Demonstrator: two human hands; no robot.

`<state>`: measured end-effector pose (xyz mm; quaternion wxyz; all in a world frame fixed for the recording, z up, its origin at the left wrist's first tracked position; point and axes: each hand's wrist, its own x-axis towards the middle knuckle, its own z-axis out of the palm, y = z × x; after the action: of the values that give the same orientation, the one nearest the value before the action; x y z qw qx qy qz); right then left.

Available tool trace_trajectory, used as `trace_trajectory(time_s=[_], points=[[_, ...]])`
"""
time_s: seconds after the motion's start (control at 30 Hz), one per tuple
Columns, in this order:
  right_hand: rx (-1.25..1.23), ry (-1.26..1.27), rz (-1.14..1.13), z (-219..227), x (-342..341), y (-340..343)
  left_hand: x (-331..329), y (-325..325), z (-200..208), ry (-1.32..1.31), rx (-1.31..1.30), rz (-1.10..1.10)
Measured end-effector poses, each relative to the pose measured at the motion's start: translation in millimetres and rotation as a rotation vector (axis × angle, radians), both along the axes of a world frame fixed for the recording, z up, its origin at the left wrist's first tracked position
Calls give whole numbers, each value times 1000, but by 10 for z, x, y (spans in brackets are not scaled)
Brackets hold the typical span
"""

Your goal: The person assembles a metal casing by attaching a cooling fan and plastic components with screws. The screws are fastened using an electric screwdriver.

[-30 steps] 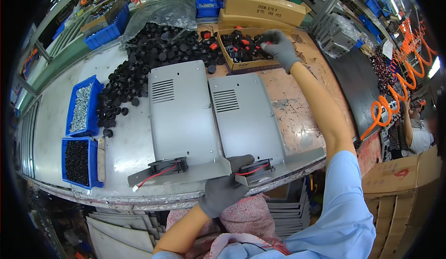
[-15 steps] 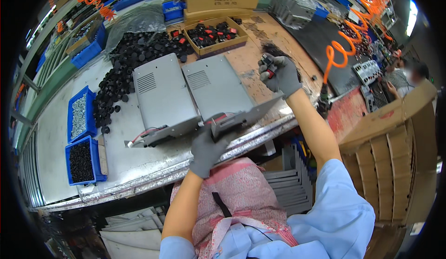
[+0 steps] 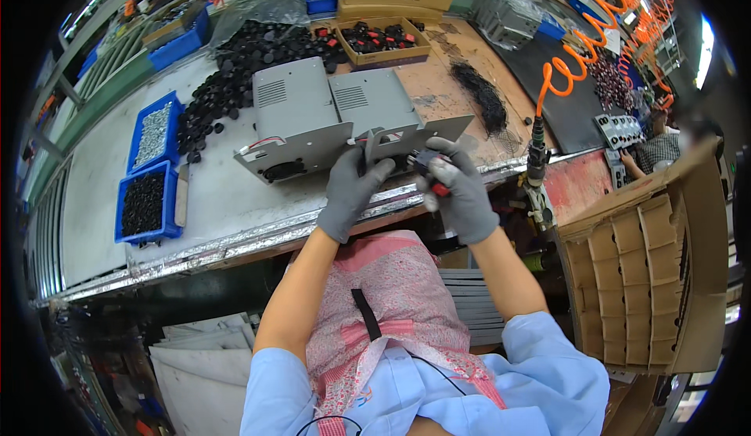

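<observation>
Two grey sheet-metal panels with vent slots lie side by side on the bench, their bent front flanges facing me. At the lower left corner of the right panel [image 3: 377, 99], my gloved left hand [image 3: 350, 191] has its fingers and thumb closed around the flange. A small black electrical part with a red piece [image 3: 438, 189] is pinched in my gloved right hand [image 3: 463, 193], just in front of that flange's cut-outs. The left panel [image 3: 293, 99] carries a round black fitting [image 3: 285, 171] on its flange, and a thin red and white wire lies along its top edge.
Loose black caps [image 3: 211, 99] are heaped behind the panels. A carton [image 3: 385, 59] holds black-and-red parts. Blue bins hold silver screws [image 3: 154, 135] and black screws [image 3: 143, 203]. An air screwdriver [image 3: 537, 154] hangs from an orange coiled hose. At right stands a divided cardboard box [image 3: 626, 279].
My right hand has come down from the far right to the right panel's front, bringing the black-and-red part. The panels' front flanges now face me more upright. My view has shifted.
</observation>
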<state>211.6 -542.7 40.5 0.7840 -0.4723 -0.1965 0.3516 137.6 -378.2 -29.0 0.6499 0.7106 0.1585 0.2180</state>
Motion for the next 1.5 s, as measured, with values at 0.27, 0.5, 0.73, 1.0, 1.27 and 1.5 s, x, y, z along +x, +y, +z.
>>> trace_trajectory(time_s=[0.27,0.5,0.73,1.0,1.27,1.5], points=[[-24,-299,-320,-210,-237,414,-207,-89,442,-291,-359,-7],[-225,-849,-372,-134,-82,385,-132,-96,553,-248,-323,-83],[-434,-1509,-496,177,100,346,-13,-194,373,-348,-201,93],[-453,-1338,-260,179,148,347,37,-287,330,-515,-52,179],[-496,-1327,-426,112,110,446,57,-169,406,-289,451,314],[-486,-1349,-476,62,136,485,84,-182,407,-329,319,329]])
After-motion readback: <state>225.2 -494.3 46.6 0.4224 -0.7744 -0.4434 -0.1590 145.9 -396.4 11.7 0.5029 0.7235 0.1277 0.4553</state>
